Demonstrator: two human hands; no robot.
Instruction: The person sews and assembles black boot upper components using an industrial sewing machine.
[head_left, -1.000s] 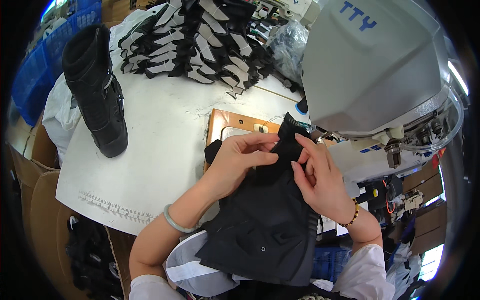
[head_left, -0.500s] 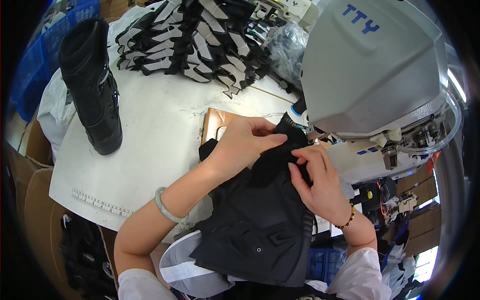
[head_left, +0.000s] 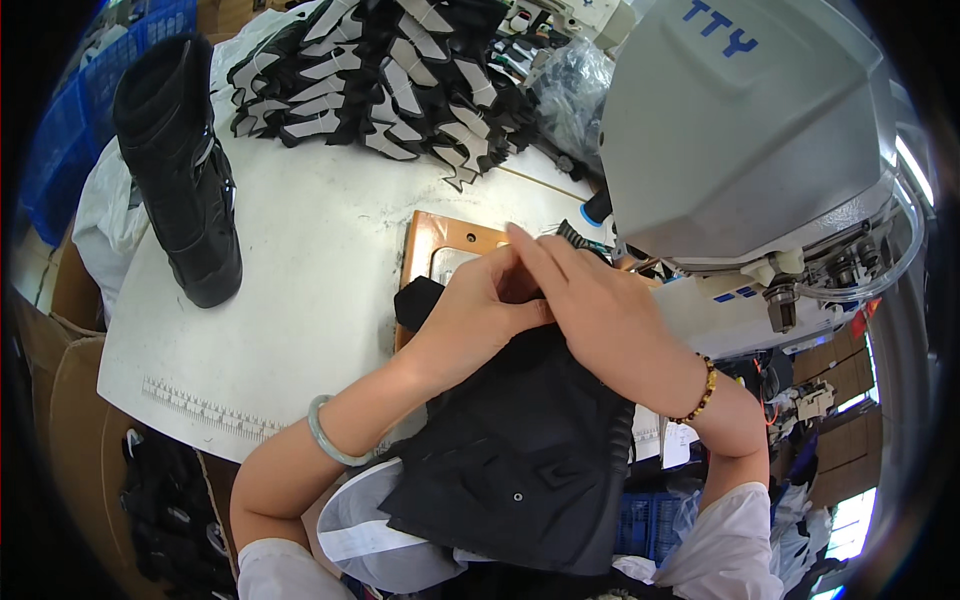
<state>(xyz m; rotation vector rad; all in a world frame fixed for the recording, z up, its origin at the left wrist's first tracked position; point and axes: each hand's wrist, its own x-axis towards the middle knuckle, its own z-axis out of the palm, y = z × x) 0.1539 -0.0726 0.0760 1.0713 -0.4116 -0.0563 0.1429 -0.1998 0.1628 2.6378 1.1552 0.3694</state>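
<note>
A black boot upper (head_left: pixel 510 440), stitched from flat panels with ribbed edging and a small eyelet, lies across my lap and rises to the sewing machine (head_left: pixel 750 140). My left hand (head_left: pixel 480 310) pinches its upper end between thumb and fingers. Over that same end bends my right hand (head_left: pixel 610 315), closed on the piece, its fingertips meeting the left hand's fingers. The right thumb and the material beneath it are hidden. Under the work sits an orange-brown plate (head_left: pixel 425 240) set in the table, and the machine's needle area is just right of my hands.
A finished black boot (head_left: pixel 185 190) stands at the left of the white table (head_left: pixel 290 260). Stacked black and grey cut pieces (head_left: pixel 380 80) lie at the back, beside clear plastic wrap (head_left: pixel 575 85). Blue crates (head_left: pixel 70 150) and an open cardboard box (head_left: pixel 90 430) flank the table's left side.
My right hand has moved up and left, turning over the piece until its fingers reach my left hand. My left hand stays nearly in place; more of the orange-brown plate shows.
</note>
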